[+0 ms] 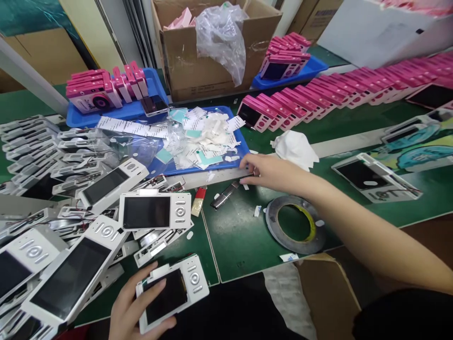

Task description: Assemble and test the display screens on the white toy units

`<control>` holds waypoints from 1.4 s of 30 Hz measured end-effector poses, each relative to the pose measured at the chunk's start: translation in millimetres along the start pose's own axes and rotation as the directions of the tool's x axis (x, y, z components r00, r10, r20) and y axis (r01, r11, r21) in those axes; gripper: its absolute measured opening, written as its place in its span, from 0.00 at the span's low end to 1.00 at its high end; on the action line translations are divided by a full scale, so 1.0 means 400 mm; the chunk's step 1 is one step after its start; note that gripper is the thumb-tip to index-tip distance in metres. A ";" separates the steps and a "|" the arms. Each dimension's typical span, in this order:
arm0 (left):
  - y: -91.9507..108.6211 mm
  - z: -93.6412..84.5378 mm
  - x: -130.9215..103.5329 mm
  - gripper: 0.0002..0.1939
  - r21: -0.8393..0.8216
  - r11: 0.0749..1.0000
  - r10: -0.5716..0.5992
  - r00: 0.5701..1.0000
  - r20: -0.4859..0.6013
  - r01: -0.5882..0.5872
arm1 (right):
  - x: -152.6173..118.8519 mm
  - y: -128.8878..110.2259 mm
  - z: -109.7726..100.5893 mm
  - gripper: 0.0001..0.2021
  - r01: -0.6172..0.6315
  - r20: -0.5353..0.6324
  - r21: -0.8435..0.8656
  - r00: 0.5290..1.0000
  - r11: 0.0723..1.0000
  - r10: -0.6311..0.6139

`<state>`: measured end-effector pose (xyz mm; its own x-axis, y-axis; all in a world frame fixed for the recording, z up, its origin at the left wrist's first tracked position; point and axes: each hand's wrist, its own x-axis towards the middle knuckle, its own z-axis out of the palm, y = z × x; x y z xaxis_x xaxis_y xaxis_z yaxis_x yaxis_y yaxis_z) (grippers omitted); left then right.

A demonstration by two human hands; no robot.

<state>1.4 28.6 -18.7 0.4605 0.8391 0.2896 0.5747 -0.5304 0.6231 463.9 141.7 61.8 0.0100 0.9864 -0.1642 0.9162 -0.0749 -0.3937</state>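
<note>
Workbench (240,255) in dark green, backed by a cardboard box (187,63), bears a blue tray (243,144) of paper scraps and a grey tape roll (272,225). At its near edge, the left hand (129,309) grips a white camera body (177,295) by one end, screen up. The right hand (267,171), thumb and forefinger parted with nothing visible between, hovers just beside a small dark tool (225,195); contact cannot be told.

no readable text, print on paper strips (132,127) too small, faint lettering on cardboard box (188,63) blurred
</note>
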 end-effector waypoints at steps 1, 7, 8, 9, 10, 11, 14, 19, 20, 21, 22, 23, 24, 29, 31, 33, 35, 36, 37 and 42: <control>0.002 0.001 0.002 0.20 -0.012 1.000 0.001 1.000 -0.006 -0.001 | -0.014 0.009 0.015 0.13 0.002 0.031 0.009 1.000 1.000 -0.002; 0.005 -0.001 0.010 0.19 -0.014 1.000 0.003 1.000 -0.002 -0.003 | -0.041 0.039 0.066 0.12 -0.018 0.086 0.039 0.996 0.999 0.015; 0.005 -0.001 0.011 0.19 -0.010 1.000 0.004 1.000 -0.003 -0.004 | -0.040 0.043 0.069 0.13 -0.021 0.090 0.044 0.996 0.999 0.017; 0.006 -0.001 0.011 0.19 -0.008 1.000 0.004 1.000 -0.004 -0.004 | -0.039 0.046 0.072 0.13 -0.023 0.094 0.049 0.995 0.999 0.018; 0.007 -0.001 0.012 0.19 -0.008 1.000 0.005 1.000 -0.007 -0.005 | -0.037 0.050 0.074 0.14 -0.027 0.097 0.053 0.995 0.998 0.021; 0.009 -0.001 0.013 0.19 -0.010 1.000 0.005 1.000 -0.009 -0.005 | -0.035 0.054 0.076 0.14 -0.035 0.097 0.057 0.995 0.998 0.029; 0.013 0.000 0.015 0.19 -0.027 1.000 0.004 1.000 -0.012 -0.004 | -0.029 0.064 0.081 0.14 -0.079 0.087 0.052 0.993 0.996 0.075; 0.008 -0.001 0.013 0.19 -0.028 1.000 -0.002 1.000 -0.001 0.002 | -0.025 0.063 0.080 0.15 -0.148 0.062 0.007 0.987 0.989 0.148; 0.006 -0.001 0.012 0.19 -0.024 1.000 -0.003 1.000 -0.003 0.003 | -0.024 0.061 0.080 0.16 -0.162 0.052 0.000 0.985 0.987 0.162; 0.003 -0.001 0.010 0.19 -0.018 1.000 -0.003 1.000 -0.006 0.003 | -0.022 0.059 0.080 0.17 -0.173 0.046 -0.005 0.984 0.985 0.173; 0.001 -0.001 0.009 0.19 -0.011 1.000 -0.001 1.000 -0.009 0.001 | -0.021 0.058 0.079 0.17 -0.179 0.046 -0.008 0.983 0.984 0.179; -0.002 0.000 0.008 0.19 -0.001 1.000 0.003 1.000 -0.012 -0.003 | -0.019 0.057 0.079 0.17 -0.181 0.052 -0.009 0.982 0.983 0.182; -0.004 0.000 0.006 0.19 0.008 1.000 0.008 1.000 -0.011 -0.008 | -0.017 0.056 0.078 0.16 -0.181 0.059 -0.009 0.982 0.983 0.182; -0.014 -0.004 0.005 0.22 0.065 0.996 0.059 0.998 0.010 -0.059 | -0.021 0.035 0.049 0.12 -0.140 0.035 0.012 0.990 0.990 0.139; -0.019 -0.012 0.013 0.23 0.101 0.989 0.109 0.994 0.027 -0.112 | -0.018 0.014 0.023 0.08 -0.079 -0.022 0.045 0.997 0.996 0.080; -0.020 -0.025 0.029 0.24 0.136 0.972 0.187 0.981 0.056 -0.193 | -0.006 -0.012 -0.008 0.09 -0.006 -0.127 0.075 0.992 0.997 0.016; -0.014 -0.036 0.048 0.24 0.157 0.956 0.240 0.969 0.065 -0.248 | 0.008 -0.039 -0.036 0.15 0.065 -0.234 0.088 0.971 0.994 -0.043; -0.007 -0.039 0.058 0.24 0.160 0.954 0.246 0.968 0.053 -0.252 | 0.012 -0.053 -0.045 0.17 0.102 -0.274 0.090 0.959 0.991 -0.074; 0.001 -0.041 0.066 0.23 0.157 0.960 0.232 0.972 0.031 -0.234 | 0.010 -0.067 -0.050 0.18 0.142 -0.307 0.090 0.945 0.986 -0.108; 0.043 -0.033 0.078 0.21 0.060 0.980 0.196 0.975 -0.102 -0.191 | -0.113 -0.153 0.004 0.17 0.345 -0.462 0.063 0.842 0.936 -0.279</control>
<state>16.7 47.4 10.8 0.4932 0.7264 0.4787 0.5154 -0.6873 0.5118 406.6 101.3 91.8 -0.0623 0.9190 0.3893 0.8359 0.2612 -0.4827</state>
